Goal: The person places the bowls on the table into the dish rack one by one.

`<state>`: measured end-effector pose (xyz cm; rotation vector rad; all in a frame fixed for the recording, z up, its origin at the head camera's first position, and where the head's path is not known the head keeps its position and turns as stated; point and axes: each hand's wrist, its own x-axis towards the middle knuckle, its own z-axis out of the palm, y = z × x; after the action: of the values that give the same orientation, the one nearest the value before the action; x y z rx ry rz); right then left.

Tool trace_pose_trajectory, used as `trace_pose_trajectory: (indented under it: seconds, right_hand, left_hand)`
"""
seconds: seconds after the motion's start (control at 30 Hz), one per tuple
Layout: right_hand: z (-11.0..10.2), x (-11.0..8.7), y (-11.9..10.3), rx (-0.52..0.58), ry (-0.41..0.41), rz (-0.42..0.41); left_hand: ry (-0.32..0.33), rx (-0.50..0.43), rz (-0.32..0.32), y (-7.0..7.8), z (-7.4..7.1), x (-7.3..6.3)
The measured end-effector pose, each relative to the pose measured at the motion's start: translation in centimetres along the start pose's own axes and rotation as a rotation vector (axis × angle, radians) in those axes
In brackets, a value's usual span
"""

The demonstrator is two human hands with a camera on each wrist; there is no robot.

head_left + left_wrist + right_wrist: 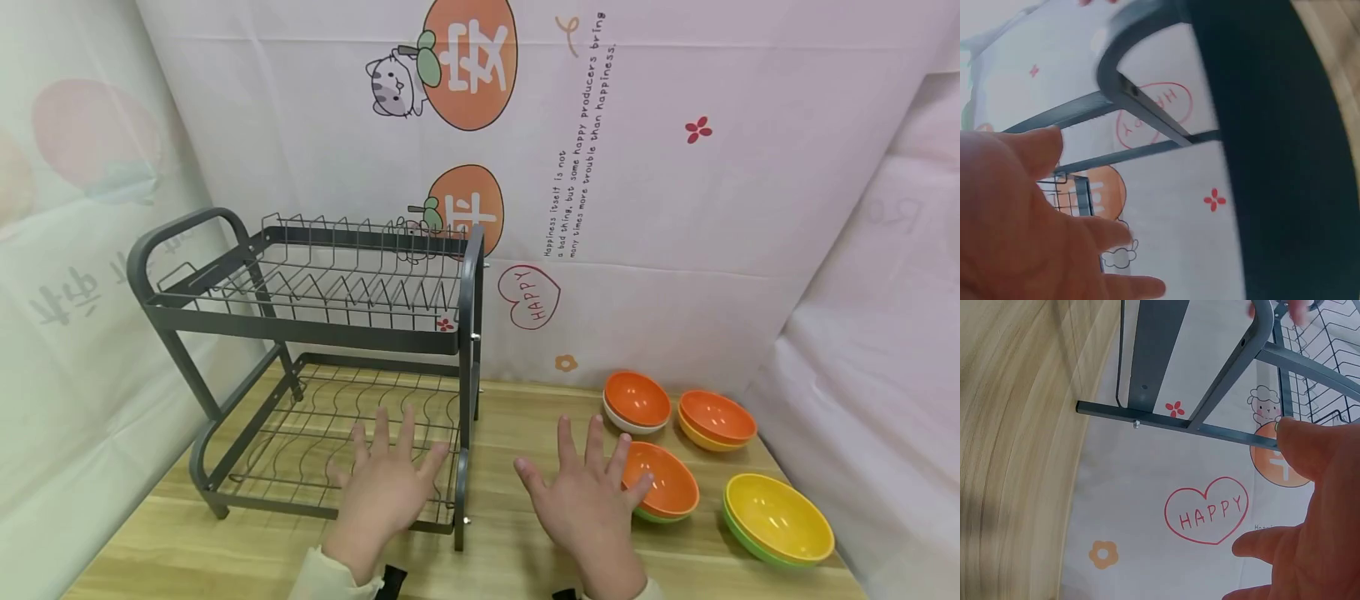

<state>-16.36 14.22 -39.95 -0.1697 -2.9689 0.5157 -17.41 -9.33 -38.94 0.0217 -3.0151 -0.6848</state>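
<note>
In the head view my left hand is held out with its fingers spread, in front of the lower shelf of a dark two-tier dish rack. My right hand, also spread, is to the right of the rack. Its little finger overlaps an orange bowl stacked in a green one; whether they touch, I cannot tell. Neither hand holds anything. The left wrist view shows the left hand beside the rack's frame. In the right wrist view the right hand has its fingers extended.
More nested bowls stand at the right: orange in white, orange in yellow and yellow in green. All rest on a wood-grain table. A printed white cloth hangs behind and along both sides.
</note>
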Motion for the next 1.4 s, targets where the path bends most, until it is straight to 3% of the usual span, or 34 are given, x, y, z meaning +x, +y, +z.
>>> trace_pose_trajectory:
  seconds: [0.23,0.5,0.67,0.97,1.17,1.4]
  right_hand:
    - [0.0,0.1,0.2,0.007,-0.016,0.012]
    - [0.0,0.0,0.2,0.015,-0.012,0.012]
    - [-0.1,-0.1,0.2,0.027,-0.020,0.015]
    - [-0.1,-0.2,0.3,0.047,-0.032,0.017]
    - [-0.3,-0.3,0.4,0.056,-0.018,0.017]
    - [-0.2,-0.2,0.3,0.050,-0.022,0.017]
  left_hand:
    - [0.011,-0.374,0.138,-0.4,-1.4,0.7]
    - [-0.016,-0.911,0.318,0.2,-2.1,0.8]
    - [-0.053,-1.103,0.394,0.9,-2.0,1.2]
    - [-0.021,-1.168,0.407,1.4,-1.3,1.6]
    - [0.026,-1.028,0.390,1.8,-0.3,2.0]
    - [0.160,-0.852,0.418,2.3,0.4,2.3]
